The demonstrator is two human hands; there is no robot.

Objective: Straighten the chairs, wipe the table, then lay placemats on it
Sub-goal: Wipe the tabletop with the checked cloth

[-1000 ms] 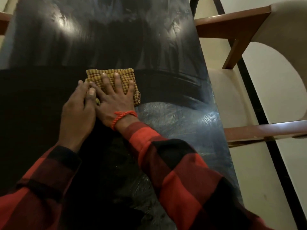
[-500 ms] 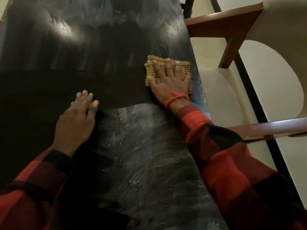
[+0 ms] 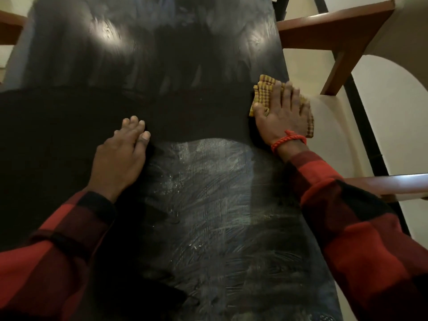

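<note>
At right of centre, the right hand [image 3: 281,117] lay flat, fingers spread, pressing the yellow cloth [image 3: 264,93] at the dark table's [image 3: 185,66] right edge, partly overhanging. The left hand [image 3: 120,156] rested open, empty, bracing. Overlapping passes would best clear the streaks lower down.

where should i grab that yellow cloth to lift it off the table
Take the yellow cloth by its bunched far-left corner, the part showing beyond the right hand's fingers. Come from above and the table's middle: that corner rises in folds, giving a pinch grip, while the right side overhangs the table edge under the palm.
</note>
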